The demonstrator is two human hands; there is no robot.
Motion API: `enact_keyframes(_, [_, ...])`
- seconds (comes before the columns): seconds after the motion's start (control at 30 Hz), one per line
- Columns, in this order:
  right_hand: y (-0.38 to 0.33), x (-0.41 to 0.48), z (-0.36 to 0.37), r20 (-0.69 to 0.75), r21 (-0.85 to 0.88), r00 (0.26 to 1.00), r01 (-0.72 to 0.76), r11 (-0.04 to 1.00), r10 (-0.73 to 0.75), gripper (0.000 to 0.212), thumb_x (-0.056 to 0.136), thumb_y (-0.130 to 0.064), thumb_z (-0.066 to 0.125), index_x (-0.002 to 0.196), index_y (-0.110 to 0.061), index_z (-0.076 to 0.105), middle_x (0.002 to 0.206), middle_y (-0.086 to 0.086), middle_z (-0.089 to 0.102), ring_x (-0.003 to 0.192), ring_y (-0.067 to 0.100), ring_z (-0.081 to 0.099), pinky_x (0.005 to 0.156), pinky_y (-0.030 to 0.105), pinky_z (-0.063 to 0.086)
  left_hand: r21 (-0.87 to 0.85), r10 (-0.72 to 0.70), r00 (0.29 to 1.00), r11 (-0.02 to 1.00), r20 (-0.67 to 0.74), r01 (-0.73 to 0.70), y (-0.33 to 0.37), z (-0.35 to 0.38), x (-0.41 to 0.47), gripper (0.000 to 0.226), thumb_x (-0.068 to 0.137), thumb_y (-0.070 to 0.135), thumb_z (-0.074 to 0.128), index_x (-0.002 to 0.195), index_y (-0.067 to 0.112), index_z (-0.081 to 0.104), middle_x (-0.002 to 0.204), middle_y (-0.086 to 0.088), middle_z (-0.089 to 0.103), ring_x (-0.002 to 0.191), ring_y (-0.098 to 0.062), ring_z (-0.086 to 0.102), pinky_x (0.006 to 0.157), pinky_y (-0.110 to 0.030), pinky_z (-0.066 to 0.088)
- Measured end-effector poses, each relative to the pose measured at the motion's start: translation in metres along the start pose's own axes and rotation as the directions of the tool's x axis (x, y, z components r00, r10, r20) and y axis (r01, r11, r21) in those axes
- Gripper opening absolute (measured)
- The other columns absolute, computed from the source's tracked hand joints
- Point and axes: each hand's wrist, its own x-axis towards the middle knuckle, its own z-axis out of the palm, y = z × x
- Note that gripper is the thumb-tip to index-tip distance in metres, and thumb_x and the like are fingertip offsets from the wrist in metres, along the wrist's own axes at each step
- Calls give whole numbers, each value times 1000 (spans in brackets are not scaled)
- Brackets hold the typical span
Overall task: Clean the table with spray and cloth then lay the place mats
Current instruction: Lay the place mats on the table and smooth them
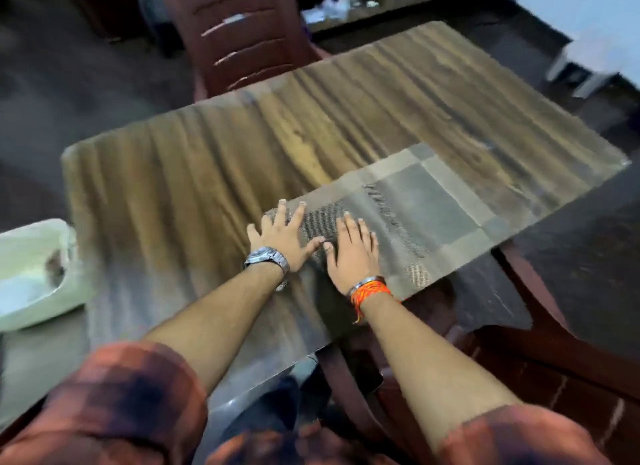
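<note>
Both hands lay flat, fingers straight and fanned, thumbs almost meeting: the left hand point(284, 232) half on bare wood with its fingertips over the near corner of a mat, the right hand point(353, 246) wholly on it. Neither pinched or curled round anything.

Under them stretched the table point(207, 153), wood-grained, its far end pointing away from the person. The grey chequered place mat point(426, 208) sat on the table's right-hand side. Its long axis ran from the hands away to the right, alongside that edge, so most of its length lay beyond the right hand, which was the nearer one to its middle. To my eye, any smoothing or squaring stroke would have to travel that way, outward from the wrists.

Whether the mat's outer long edge stopped flush with the table edge or hung over it, I could not tell. A dark sheet point(491, 302) showed below that edge, perhaps another mat, though it was too murky to say. A chair point(242, 39) stood at the far side. A pale green thing point(31, 274) was cut off at the left. No spray or cloth was in sight. Smallest, a watch point(266, 257) sat on the left wrist and an orange thread band point(370, 290) on the right.
</note>
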Motion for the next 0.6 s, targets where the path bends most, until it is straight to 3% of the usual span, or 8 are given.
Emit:
enact_keyframes(0.17, [-97, -3, 34, 91, 35, 974, 206, 978, -208, 56, 96, -36, 42, 146, -14, 33, 156, 3, 27, 141, 27, 25, 114, 46, 20, -88, -248, 969, 966, -21, 245, -112, 9, -60, 86, 85, 84, 30, 158, 44, 8, 170, 1, 6, 141, -32, 36, 108, -52, 29])
enact_keyframes(0.37, [-224, -35, 88, 175, 61, 878, 443, 895, -446, 49, 95, -37, 44, 139, -15, 45, 147, 2, 42, 132, 26, 37, 106, 44, 29, -220, -539, 842, 818, 33, 532, -247, 34, -146, 83, 90, 78, 30, 160, 37, 11, 169, -1, 11, 143, -34, 32, 112, -52, 27])
enact_keyframes(0.43, [-264, -48, 108, 205, 55, 841, 501, 864, -501, 36, 94, -35, 47, 122, -15, 58, 130, 3, 54, 120, 28, 43, 98, 42, 35, -274, -621, 783, 750, 20, 602, -287, 50, -173, 73, 95, 68, 35, 155, 26, 30, 161, -6, 32, 137, -34, 40, 108, -48, 31])
enact_keyframes(0.5, [-309, -68, 132, 206, 46, 801, 567, 823, -563, 25, 91, -32, 49, 97, -17, 68, 105, 2, 61, 106, 29, 47, 87, 41, 41, -390, -682, 731, 667, 21, 635, -332, 71, -200, 52, 99, 53, 42, 133, 15, 53, 137, -13, 55, 123, -36, 53, 99, -45, 39])
enact_keyframes(0.6, [-374, -99, 165, 180, 25, 791, 591, 806, -585, 19, 82, -29, 61, 69, -17, 67, 75, 1, 61, 87, 30, 51, 68, 38, 43, -543, -699, 710, 565, 85, 621, -396, 98, -232, 30, 101, 36, 47, 108, 10, 60, 113, -16, 66, 107, -39, 63, 89, -43, 47])
